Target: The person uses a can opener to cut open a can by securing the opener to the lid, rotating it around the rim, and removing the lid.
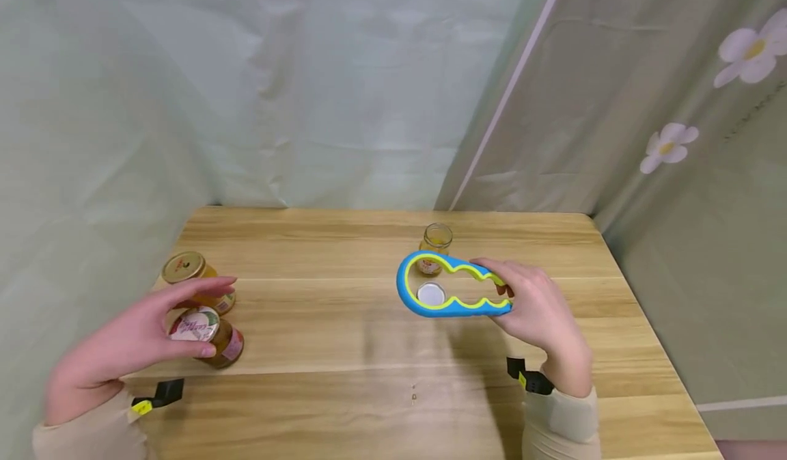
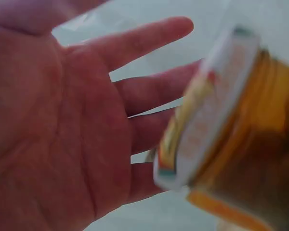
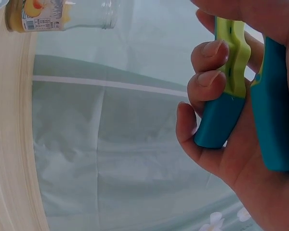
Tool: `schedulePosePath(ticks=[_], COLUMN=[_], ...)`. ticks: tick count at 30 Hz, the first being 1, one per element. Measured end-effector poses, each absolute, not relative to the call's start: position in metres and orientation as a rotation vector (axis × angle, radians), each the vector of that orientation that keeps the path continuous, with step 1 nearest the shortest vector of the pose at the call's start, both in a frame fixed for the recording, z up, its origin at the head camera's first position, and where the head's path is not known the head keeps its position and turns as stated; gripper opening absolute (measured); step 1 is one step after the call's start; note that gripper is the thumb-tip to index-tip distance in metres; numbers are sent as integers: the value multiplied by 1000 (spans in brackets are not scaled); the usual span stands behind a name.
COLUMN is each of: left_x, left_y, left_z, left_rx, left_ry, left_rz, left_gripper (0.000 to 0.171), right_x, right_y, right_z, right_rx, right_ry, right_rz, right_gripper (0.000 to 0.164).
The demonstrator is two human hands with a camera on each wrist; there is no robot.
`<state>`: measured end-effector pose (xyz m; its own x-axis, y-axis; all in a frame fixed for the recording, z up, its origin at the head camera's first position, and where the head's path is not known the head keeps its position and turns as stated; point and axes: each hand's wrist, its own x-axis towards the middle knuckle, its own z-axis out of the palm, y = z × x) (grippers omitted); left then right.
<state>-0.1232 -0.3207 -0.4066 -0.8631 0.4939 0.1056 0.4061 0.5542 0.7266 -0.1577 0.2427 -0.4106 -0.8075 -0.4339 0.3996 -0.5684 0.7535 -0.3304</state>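
My left hand reaches over a brown jar with a patterned white lid, thumb and fingers spread on either side of it. In the left wrist view the fingers are straight and the palm faces the blurred jar; whether they touch it, I cannot tell. Held in my right hand above the table is a blue and yellow-green jar opener, its loop pointing left. The right wrist view shows fingers curled round one of the opener's handles.
Behind the brown jar stands another jar with a gold lid. A lidless glass jar is toward the back of the wooden table, with a loose white lid in front of it. Curtains hang behind and at the sides.
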Motion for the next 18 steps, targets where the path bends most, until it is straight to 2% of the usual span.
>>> schedulePosePath(ticks=[9, 18], left_x=[-133, -136], left_y=[-341, -342], left_z=[-428, -441], left_rx=[900, 952], left_ry=[2349, 2347], left_rz=[1390, 1320], left_gripper=[97, 78], right_x=[-157, -154], right_y=[240, 240], right_z=[-410, -407], right_rx=[796, 827], right_ry=[-2640, -2638], right_rz=[644, 654], right_gripper=[74, 75])
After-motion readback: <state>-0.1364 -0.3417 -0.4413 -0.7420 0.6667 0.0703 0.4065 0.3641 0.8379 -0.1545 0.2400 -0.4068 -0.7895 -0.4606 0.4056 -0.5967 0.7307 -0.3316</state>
